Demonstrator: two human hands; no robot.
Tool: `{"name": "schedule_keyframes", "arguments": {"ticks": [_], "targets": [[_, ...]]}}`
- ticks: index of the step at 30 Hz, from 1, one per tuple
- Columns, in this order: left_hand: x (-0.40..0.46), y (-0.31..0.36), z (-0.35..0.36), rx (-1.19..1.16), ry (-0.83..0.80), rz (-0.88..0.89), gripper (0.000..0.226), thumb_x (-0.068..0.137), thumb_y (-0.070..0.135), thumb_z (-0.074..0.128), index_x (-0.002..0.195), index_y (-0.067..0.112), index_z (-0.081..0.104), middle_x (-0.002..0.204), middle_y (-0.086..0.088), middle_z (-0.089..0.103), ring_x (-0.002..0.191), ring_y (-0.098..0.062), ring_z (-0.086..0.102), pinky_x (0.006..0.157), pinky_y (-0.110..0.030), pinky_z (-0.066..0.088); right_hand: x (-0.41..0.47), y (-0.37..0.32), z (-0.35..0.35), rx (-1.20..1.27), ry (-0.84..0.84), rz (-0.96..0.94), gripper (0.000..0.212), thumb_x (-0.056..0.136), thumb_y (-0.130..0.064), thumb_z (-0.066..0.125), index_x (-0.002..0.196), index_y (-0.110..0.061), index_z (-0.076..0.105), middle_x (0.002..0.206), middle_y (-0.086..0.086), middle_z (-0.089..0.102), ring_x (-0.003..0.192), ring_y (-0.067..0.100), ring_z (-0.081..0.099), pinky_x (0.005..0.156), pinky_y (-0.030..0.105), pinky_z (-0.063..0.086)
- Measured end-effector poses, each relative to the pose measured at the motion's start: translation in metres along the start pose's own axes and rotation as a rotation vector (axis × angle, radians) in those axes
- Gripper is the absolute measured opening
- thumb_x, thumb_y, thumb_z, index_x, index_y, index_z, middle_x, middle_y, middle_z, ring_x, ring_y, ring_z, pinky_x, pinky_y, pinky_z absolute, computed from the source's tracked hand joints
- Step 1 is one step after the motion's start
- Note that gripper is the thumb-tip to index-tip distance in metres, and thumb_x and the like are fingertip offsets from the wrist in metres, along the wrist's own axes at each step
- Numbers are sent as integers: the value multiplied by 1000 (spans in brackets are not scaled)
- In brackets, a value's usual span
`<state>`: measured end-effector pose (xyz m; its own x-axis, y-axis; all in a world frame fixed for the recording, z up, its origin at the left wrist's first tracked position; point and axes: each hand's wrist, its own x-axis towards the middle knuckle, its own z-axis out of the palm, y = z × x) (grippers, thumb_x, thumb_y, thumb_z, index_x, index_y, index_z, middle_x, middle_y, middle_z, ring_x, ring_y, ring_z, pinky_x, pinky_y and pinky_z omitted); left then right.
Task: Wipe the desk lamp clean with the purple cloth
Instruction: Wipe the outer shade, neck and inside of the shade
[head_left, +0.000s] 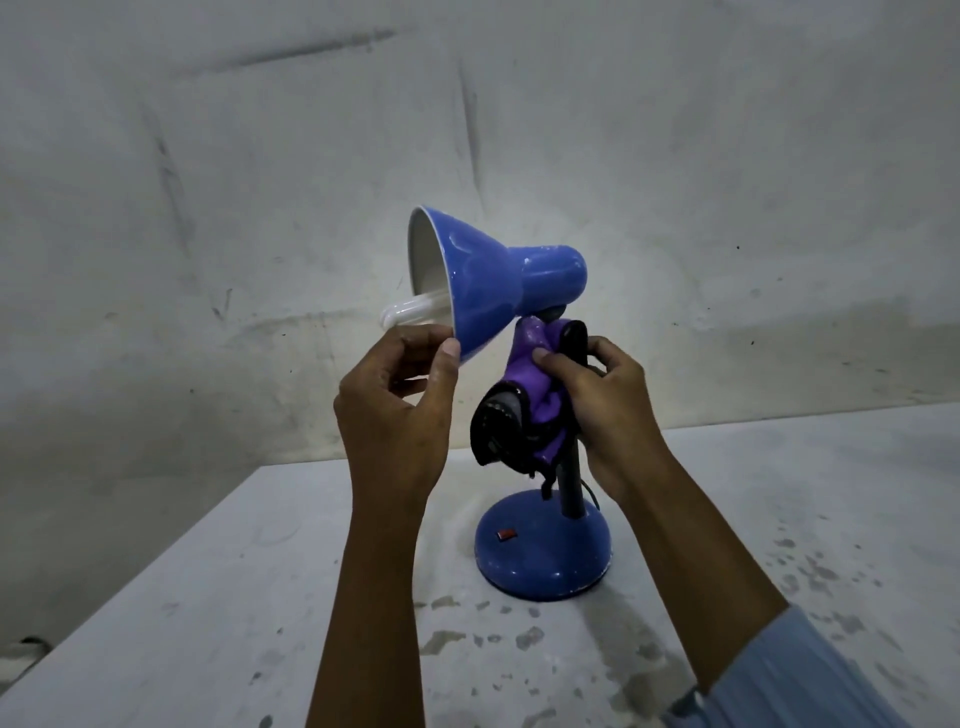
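The left hand (397, 410) pinches the rim of the desk lamp (498, 283) shade (thumb outside), while the right hand (597, 400) clutches the purple cloth (530, 379) around its neck.

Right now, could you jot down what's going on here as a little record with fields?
lamp: blue desk lamp standing on a white table
shade: blue shade tipped to the left, white bulb poking out
left hand: left hand pinches the shade's lower rim
right hand: right hand grips the cloth
cloth: purple cloth bunched around the neck, below the shade
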<state>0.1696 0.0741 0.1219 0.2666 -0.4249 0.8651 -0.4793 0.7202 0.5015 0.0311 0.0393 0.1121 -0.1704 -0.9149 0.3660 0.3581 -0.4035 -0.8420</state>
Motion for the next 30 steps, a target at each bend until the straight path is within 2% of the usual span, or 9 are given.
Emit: {"name": "schedule_keyframes", "arguments": {"ticks": [3,7,10,12,14,18,21,26,30], "targets": [[0,-1,0,2,-3,-1,11,87,18,62,97,16,66,85,12,65,80,-1,63,72,-10,49,-1,-1,2,-24,-89,8,19,81,-16,70,97,-21,61,94,9,71,83,23,70,72,31,59],[1,-2,-1,2,-3,-1,13,87,18,62,98,14,66,86,7,67,82,-6,65,74,-15,52,-4,0,3,-135,-325,82,32,76,-16,74,105,-23,62,101,6,69,91,25,69,81,38,58],[1,-2,-1,-9,-22,8,8,87,18,62,93,21,65,83,14,66,79,-2,64,70,-14,52,-6,-3,1,-270,-480,96,28,74,-17,75,98,-26,65,98,2,71,91,22,69,82,37,57],[0,-2,-1,-2,-21,11,8,87,18,62,93,23,64,82,18,64,78,1,63,70,-10,49,-4,-3,1,-276,-419,68,29,77,-15,73,103,-22,63,101,3,69,93,23,67,84,36,56],[1,-3,-1,3,-12,12,8,87,18,62,94,23,63,83,18,64,79,2,62,71,-8,48,-2,-1,2,-251,-278,46,28,80,-13,69,106,-21,60,104,4,67,96,23,66,84,35,56],[1,-3,-1,-3,-22,18,8,87,18,62,94,23,64,83,17,65,79,0,63,70,-11,50,-1,3,4,-106,-50,53,16,85,-15,65,100,-18,58,100,13,68,91,27,68,75,34,58],[1,-3,-1,-1,-18,14,8,87,19,62,93,23,65,83,16,65,79,-1,63,69,-13,51,-3,2,7,-101,-101,27,19,85,-16,65,102,-18,59,101,10,69,90,24,68,73,32,59],[1,-3,0,7,-22,7,7,87,20,62,94,22,65,83,17,65,79,0,63,66,-11,50,-11,2,12,-288,-366,125,25,79,-14,71,102,-20,61,96,7,70,86,24,70,74,35,59],[2,-5,-2,8,-25,7,7,87,19,62,93,22,65,84,16,66,79,-1,63,66,-14,50,-9,3,12,-182,-261,139,27,81,-10,68,106,-14,60,96,11,70,87,27,69,75,36,59]]}}
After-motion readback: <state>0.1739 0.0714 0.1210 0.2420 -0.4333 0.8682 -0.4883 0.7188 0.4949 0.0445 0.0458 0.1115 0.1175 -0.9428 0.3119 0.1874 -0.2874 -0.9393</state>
